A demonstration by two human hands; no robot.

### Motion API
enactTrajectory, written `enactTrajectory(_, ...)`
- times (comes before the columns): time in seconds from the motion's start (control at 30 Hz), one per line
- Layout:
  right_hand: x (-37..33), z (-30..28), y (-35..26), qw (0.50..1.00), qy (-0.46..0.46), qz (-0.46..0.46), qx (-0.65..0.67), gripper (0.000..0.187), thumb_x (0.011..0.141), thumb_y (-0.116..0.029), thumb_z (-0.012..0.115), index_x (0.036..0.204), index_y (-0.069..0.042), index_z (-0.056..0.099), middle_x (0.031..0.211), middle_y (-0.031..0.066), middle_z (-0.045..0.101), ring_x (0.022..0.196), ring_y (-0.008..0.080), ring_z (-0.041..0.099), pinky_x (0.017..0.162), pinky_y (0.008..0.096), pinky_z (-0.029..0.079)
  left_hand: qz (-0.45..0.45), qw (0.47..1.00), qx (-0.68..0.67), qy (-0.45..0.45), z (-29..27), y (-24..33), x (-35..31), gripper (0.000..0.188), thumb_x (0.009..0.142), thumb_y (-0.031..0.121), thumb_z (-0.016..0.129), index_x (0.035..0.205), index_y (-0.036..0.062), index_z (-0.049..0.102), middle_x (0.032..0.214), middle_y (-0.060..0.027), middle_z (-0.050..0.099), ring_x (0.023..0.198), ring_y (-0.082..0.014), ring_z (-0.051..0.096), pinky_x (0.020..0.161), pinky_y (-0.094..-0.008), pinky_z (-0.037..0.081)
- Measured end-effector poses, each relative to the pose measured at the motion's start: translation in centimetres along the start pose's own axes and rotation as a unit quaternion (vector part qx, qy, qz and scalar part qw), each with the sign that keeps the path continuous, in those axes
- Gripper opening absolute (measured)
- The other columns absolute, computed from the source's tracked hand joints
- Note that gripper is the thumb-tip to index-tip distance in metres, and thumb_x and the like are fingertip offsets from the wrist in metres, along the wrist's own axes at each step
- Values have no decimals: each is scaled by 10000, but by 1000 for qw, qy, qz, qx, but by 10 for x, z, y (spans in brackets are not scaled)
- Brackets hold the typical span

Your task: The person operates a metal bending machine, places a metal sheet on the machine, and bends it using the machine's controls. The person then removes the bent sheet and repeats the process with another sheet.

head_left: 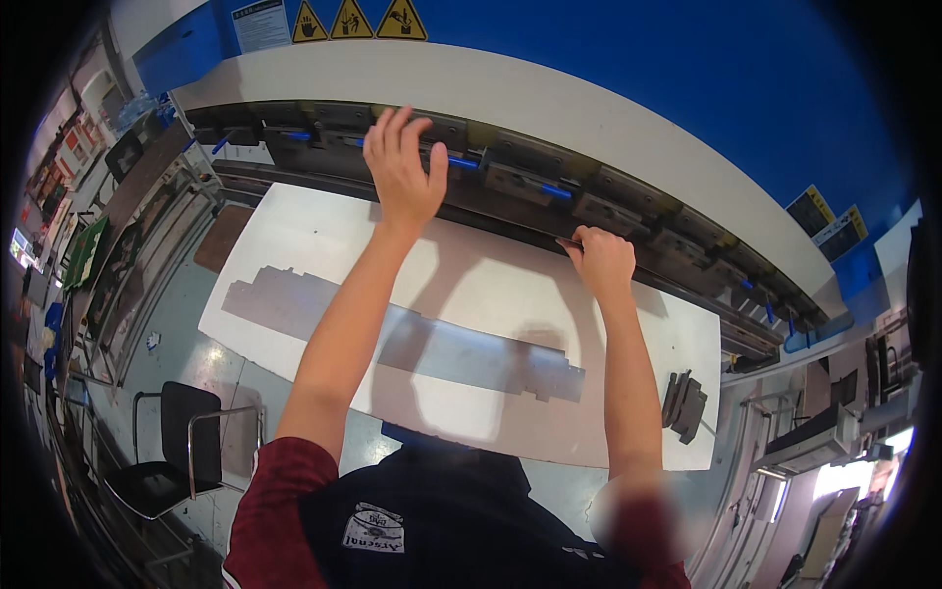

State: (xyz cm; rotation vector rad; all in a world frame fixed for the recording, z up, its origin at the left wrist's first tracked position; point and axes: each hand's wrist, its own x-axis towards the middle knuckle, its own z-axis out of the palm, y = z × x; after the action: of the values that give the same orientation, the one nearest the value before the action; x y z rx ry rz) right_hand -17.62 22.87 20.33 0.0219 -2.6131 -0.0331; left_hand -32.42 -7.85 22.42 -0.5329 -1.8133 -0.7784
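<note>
My left hand (404, 177) is raised with its fingers spread, in front of the row of dark upper tool clamps (535, 162) on a press-brake-like machine. A blue lever (463, 163) sticks out just right of its thumb. Whether the fingertips touch the clamps I cannot tell. Lower and to the right, my right hand (605, 260) is closed near the dark lower rail. A thin dark piece (566, 242) pokes out at its fingertips; its kind is unclear. Below both hands, a long grey sheet-metal part (471, 358) with notched ends lies on the white table (294, 221).
Several dark tooling blocks (684, 404) lie at the table's right end. The machine's blue cover (608, 59) bears yellow warning signs (350, 20). A black chair (186, 442) stands at lower left, with racks (128, 236) beyond it. More benches are at the right.
</note>
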Motion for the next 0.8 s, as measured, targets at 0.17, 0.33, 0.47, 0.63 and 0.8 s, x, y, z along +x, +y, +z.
enactTrajectory(0.17, 3, 3, 1, 1000, 20, -3, -10, 312, 878, -432, 814, 832, -131, 746, 761, 25, 717, 692, 268, 719, 581, 407, 525, -58, 991, 89, -77, 27, -15, 1, 714, 1071, 504, 528, 1535, -33, 443, 1664, -341, 304, 1584, -567, 154, 1263, -708, 61)
enactTrajectory(0.33, 3, 3, 2, 1000, 10, -8, -14, 322, 896, -452, 793, 837, -137, 761, 759, 26, 716, 689, 265, 719, 581, 406, 525, -69, 993, 26, -88, 17, -12, 13, 720, 1073, 494, 521, 1543, -42, 424, 1683, -367, 251, 1578, -607, 109, 1249, -726, 34)
enactTrajectory(0.47, 2, 0, 1, 1000, 20, -14, -9, 335, 906, -461, 779, 827, -136, 763, 760, 28, 717, 691, 267, 721, 581, 407, 526, -27, 999, -3, 28, 0, -3, 30, 718, 1084, 462, 514, 1591, -22, 358, 1692, -379, 211, 1581, -613, 81, 1245, -726, 5)
enactTrajectory(0.63, 5, -8, 4, 998, 38, -27, -29, 341, 913, -468, 769, 831, -137, 765, 751, 32, 715, 701, 271, 728, 589, 408, 531, -14, 1000, 7, 11, 5, 3, 31, 705, 1099, 468, 475, 1616, 5, 354, 1709, -348, 210, 1598, -575, 86, 1251, -714, 6)
enactTrajectory(0.8, 11, -15, 8, 999, 39, -22, -19, 323, 933, -464, 747, 858, -151, 778, 769, 52, 731, 705, 301, 727, 594, 433, 528, 1, 1000, -5, -2, 13, -2, 22, 768, 1089, 501, 468, 1635, -16, 316, 1710, -359, 204, 1593, -584, 99, 1252, -719, 14)
